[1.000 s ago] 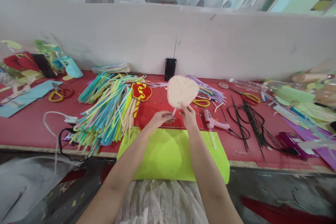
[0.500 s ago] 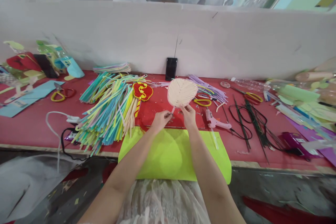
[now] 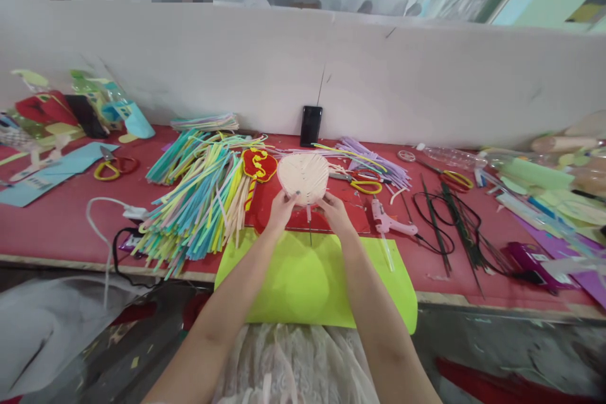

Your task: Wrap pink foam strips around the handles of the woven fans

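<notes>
A cream fan-shaped piece point(image 3: 303, 175), covered in slanting strips with a pink rim, is held up over the red work surface. My left hand point(image 3: 283, 207) pinches its lower left edge, and my right hand point(image 3: 332, 208) grips the lower right edge. From its base a short pink stem with a thin dark wire point(image 3: 310, 233) points down toward me between the hands. Just left of it lies a finished-looking red fan point(image 3: 259, 165) with yellow trim and a striped handle. The yellow-green sheet point(image 3: 303, 284) spreads below my wrists.
Bundles of pastel pipe cleaners point(image 3: 189, 202) lie at left, purple ones point(image 3: 374, 158) at back right. A pink glue gun point(image 3: 391, 221), yellow-handled scissors point(image 3: 365, 184) and dark wires point(image 3: 459, 227) lie to the right. A black phone point(image 3: 311, 126) leans on the white partition.
The cream fan has moved left and turned so its stem points straight down. My left hand has shifted from the stem to the fan's lower left edge.
</notes>
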`<control>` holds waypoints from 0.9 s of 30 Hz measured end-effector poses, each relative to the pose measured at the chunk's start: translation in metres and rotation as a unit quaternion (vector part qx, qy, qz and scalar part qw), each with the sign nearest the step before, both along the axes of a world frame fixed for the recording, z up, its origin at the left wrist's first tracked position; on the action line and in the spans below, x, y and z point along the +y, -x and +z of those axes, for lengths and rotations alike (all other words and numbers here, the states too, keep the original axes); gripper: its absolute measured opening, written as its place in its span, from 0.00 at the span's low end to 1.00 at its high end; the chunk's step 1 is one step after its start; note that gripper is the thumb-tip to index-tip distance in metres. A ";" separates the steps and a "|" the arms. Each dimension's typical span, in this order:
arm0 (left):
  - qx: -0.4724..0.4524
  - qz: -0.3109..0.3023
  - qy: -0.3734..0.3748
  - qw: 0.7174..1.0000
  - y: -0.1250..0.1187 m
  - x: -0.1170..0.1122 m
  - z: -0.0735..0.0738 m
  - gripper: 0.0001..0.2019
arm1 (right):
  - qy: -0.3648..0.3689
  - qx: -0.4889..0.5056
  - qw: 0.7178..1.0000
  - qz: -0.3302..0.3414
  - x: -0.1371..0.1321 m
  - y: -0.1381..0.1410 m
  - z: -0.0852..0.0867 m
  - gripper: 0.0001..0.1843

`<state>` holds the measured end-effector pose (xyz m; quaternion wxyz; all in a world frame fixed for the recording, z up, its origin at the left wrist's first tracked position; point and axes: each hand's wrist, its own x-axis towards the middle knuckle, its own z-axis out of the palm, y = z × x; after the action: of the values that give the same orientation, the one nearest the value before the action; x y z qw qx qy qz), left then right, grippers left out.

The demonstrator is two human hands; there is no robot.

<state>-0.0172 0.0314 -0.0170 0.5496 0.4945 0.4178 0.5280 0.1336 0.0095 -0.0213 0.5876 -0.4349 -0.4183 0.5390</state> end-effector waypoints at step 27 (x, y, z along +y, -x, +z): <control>0.444 0.135 -0.172 0.869 0.009 -0.006 -0.003 0.12 | -0.093 -0.464 0.833 -0.286 0.008 -0.016 -0.025 0.15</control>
<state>-0.0261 0.0259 -0.0204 0.1356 0.7022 0.5829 0.3857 0.1493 0.0175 -0.0467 0.4899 -0.6776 -0.5470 0.0397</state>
